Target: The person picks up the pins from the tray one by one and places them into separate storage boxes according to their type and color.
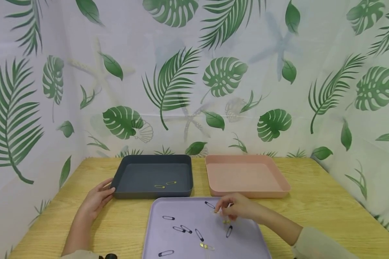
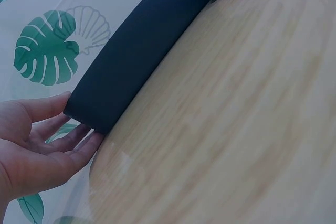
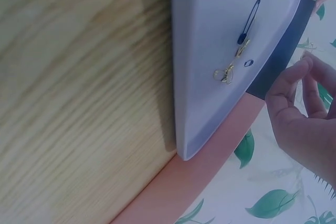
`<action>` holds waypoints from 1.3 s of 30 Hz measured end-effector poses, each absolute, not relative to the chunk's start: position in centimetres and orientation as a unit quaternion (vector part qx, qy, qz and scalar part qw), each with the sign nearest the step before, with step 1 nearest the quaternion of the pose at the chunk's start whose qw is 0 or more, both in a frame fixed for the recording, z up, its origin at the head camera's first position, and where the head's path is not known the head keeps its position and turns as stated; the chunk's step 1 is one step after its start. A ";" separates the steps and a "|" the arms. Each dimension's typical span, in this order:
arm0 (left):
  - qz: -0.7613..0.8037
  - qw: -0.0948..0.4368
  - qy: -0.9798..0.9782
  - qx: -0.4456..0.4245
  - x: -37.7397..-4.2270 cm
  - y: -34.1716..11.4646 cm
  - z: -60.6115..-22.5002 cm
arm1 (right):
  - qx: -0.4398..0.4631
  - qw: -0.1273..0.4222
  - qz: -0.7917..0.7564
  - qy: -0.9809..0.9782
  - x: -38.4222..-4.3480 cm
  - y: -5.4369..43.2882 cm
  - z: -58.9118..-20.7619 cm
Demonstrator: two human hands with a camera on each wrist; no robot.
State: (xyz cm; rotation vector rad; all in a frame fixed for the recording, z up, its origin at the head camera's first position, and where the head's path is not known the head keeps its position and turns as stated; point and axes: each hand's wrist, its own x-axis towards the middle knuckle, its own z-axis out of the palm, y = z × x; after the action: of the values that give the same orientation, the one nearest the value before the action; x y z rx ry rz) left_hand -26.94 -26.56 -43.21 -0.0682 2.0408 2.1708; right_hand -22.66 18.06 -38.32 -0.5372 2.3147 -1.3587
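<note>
My left hand [image 1: 95, 199] holds the left side of a dark grey-blue tray [image 1: 136, 176]. In the left wrist view its thumb is at the tray's upper corner and the fingers reach the lower edge. Two gold safety pins [image 1: 159, 186] lie inside this tray. Over the right part of a lilac tray [image 1: 181, 208], my right hand [image 1: 238, 207] pinches a small gold safety pin [image 1: 215, 212] between thumb and index finger, mostly hidden by the fingertips. Several black safety pins [image 1: 199, 235] and some gold pins [image 1: 207, 246] are scattered on the lilac tray.
A pink tray [image 1: 246, 176] with nothing in it stands at the back right, beside the dark one. All three trays sit on a wood-grain table [image 1: 123, 225]. Behind and at the sides hangs a white cloth [image 1: 181, 39] with green leaf prints.
</note>
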 end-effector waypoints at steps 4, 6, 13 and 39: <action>0.729 0.077 0.680 -0.020 -27.1 -26.5 -43.0 | -0.177 0.202 -0.486 0.832 -23.2 17.4 -38.0; 0.730 0.076 0.679 -0.018 -27.1 -26.5 -43.0 | -0.174 0.200 -0.482 0.835 -23.5 17.0 -37.9; 0.728 0.077 0.681 -0.024 -27.0 -26.5 -43.0 | -0.171 0.191 -0.488 0.834 -24.5 15.4 -37.4; 0.727 0.077 0.683 -0.015 -26.9 -26.6 -43.2 | -0.156 0.190 -0.519 0.819 -27.6 10.2 -36.8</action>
State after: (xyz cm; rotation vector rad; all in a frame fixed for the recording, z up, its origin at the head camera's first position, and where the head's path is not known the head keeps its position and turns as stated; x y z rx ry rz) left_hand -26.94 -26.58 -43.16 -0.0451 2.0457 2.1779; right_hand -27.65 10.16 -36.81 -0.4377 2.3012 -1.4598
